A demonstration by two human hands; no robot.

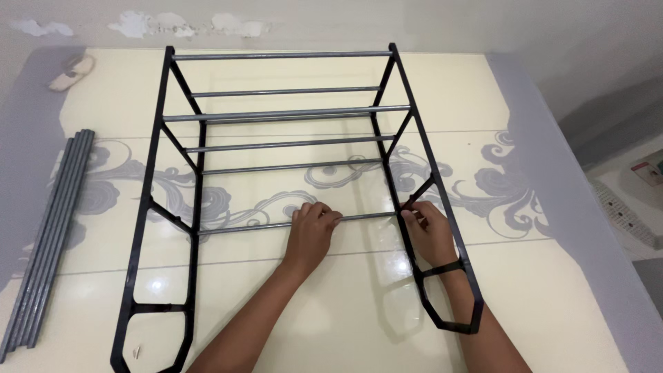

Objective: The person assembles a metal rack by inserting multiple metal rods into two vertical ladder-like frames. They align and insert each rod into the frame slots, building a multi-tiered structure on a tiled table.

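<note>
A rack lies on the tiled floor, with two black side frames, left (141,214) and right (442,207), joined by several grey metal rods. My left hand (311,231) is closed around the nearest rod (242,226) near its middle. My right hand (429,231) grips the same rod's right end where it meets the right black frame. My right forearm passes through the frame's lower opening.
A bundle of loose grey rods (52,228) lies along the floor at the left. A pale slipper (69,72) sits at the far left by the wall. A grey border of the floor (573,207) runs down the right side.
</note>
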